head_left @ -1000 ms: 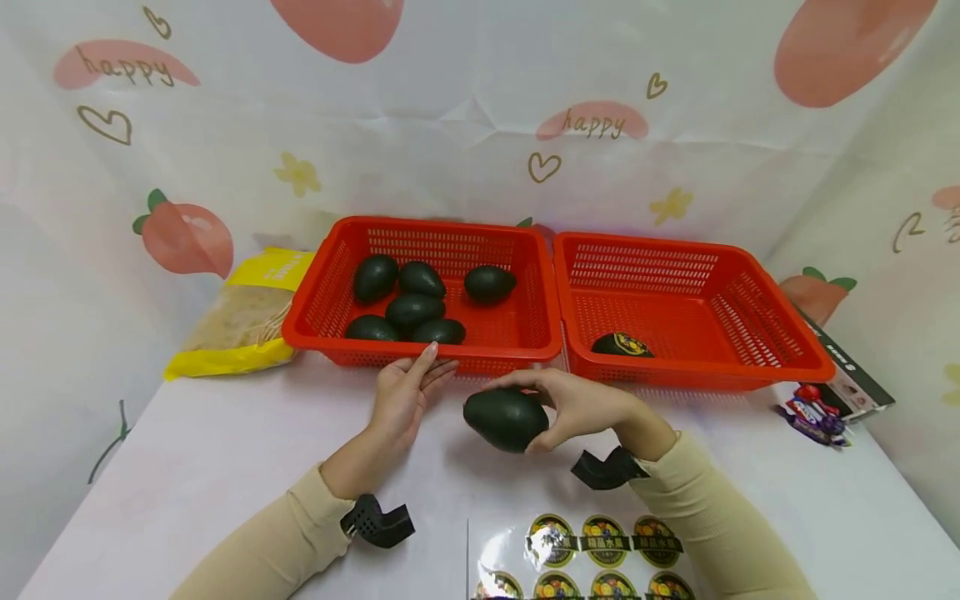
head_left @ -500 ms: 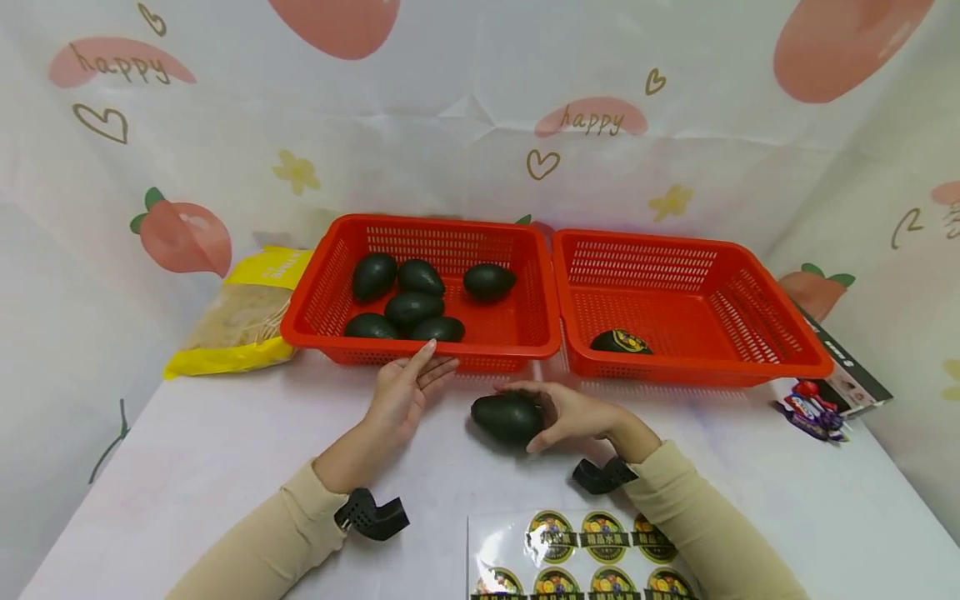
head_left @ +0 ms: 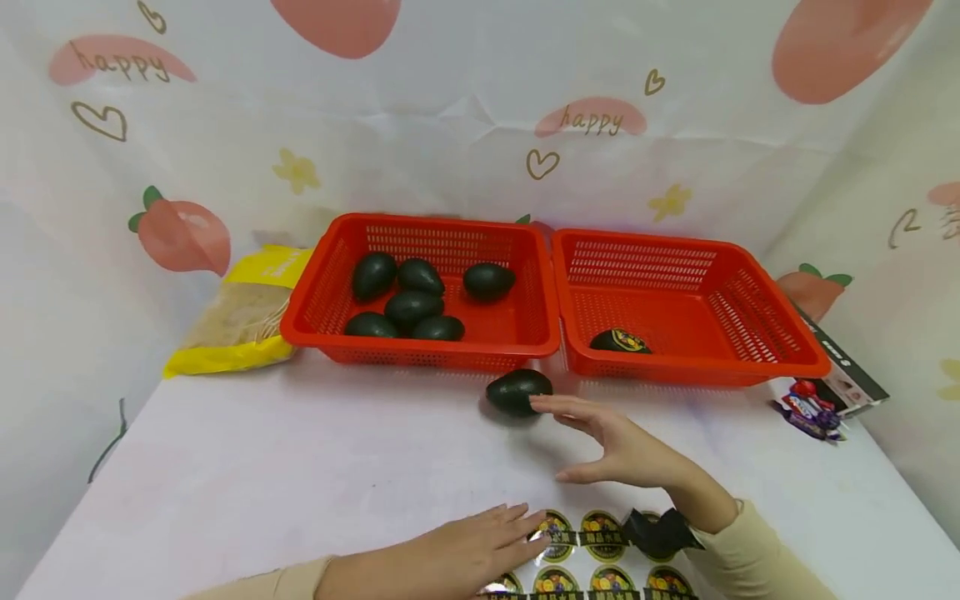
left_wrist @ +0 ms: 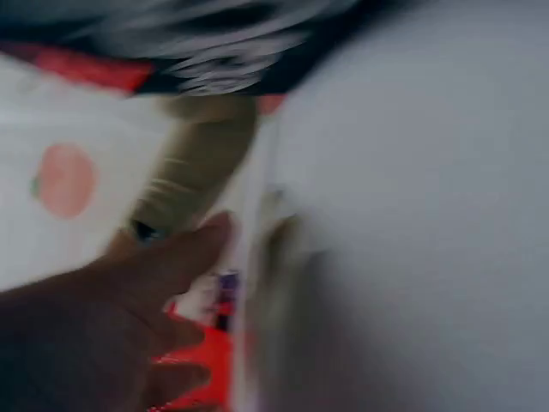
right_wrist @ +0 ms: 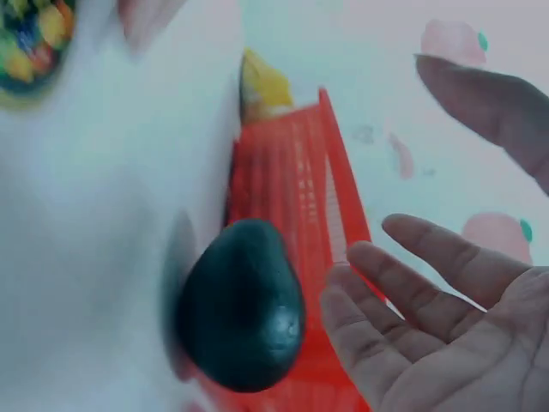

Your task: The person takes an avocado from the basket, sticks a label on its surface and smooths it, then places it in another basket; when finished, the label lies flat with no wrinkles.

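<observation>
A dark green avocado (head_left: 518,392) (right_wrist: 242,305) lies on the white table just in front of the gap between two red baskets. My right hand (head_left: 600,437) (right_wrist: 429,318) hovers open just behind it, fingers spread, holding nothing. My left hand (head_left: 465,554) lies flat with straight fingers at the near edge, its fingertips at the sticker sheet (head_left: 592,558). The left basket (head_left: 322,321) holds several avocados (head_left: 411,307). The right basket (head_left: 750,367) holds one avocado with a sticker (head_left: 619,341). The left wrist view is blurred.
A yellow bag (head_left: 240,312) lies left of the baskets. A dark box (head_left: 847,371) and a small wrapped item (head_left: 810,412) sit at the right edge. A patterned cloth backdrop (head_left: 465,125) closes off the back and sides.
My right hand set the avocado down near the baskets and let go, drawing back. My left hand moved from the left basket's front rim down to the sticker sheet.
</observation>
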Demonstrator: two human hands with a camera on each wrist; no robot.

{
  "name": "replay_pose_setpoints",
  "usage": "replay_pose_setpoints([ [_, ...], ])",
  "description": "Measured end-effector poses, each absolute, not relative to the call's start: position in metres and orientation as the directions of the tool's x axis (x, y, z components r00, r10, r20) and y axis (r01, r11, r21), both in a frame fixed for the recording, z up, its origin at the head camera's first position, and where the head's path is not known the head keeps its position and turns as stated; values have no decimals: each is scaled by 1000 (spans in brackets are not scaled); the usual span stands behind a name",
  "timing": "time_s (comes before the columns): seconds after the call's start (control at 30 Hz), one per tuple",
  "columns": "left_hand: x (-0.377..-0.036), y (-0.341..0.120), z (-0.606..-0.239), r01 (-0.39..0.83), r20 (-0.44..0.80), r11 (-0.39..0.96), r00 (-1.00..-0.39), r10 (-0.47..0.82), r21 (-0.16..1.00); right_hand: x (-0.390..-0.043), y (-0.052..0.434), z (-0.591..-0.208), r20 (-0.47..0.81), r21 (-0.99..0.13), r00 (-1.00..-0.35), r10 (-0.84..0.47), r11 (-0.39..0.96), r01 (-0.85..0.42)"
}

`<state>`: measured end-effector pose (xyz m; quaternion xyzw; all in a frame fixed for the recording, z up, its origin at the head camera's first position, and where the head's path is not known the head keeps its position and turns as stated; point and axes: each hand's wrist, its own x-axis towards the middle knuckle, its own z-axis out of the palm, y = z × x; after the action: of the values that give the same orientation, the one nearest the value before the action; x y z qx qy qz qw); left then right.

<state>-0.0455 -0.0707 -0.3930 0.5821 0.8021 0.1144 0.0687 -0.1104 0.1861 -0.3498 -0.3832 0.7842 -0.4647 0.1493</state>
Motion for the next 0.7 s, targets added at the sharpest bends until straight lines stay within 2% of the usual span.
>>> replay_pose_setpoints([
  [0.07,-42,-70,-403,943,-23,304,-304,953,136,-101,183,-353,123,-820,-658,-743,297,-489],
  [0.13,-42,-74,-410,934,-28,346,-345,938,84,-92,181,-357,112,-798,-651,-751,323,-509],
  [0.2,-45,-80,-412,915,-29,388,-388,921,112,-85,179,-361,68,-786,-646,-760,357,-504],
  [0.3,-49,-88,-410,869,-29,443,-448,894,221,-78,173,-369,-3,-763,-648,-762,420,-490],
  [0.43,-53,-93,-405,813,-23,505,-522,853,288,-76,165,-379,-72,-718,-689,-721,517,-466],
  [0.6,-54,-81,-405,799,17,534,-559,829,276,-80,160,-393,-76,-693,-734,-674,565,-447],
  [0.7,-52,-77,-410,778,42,538,-580,813,324,-82,159,-399,-52,-695,-736,-674,554,-458],
])
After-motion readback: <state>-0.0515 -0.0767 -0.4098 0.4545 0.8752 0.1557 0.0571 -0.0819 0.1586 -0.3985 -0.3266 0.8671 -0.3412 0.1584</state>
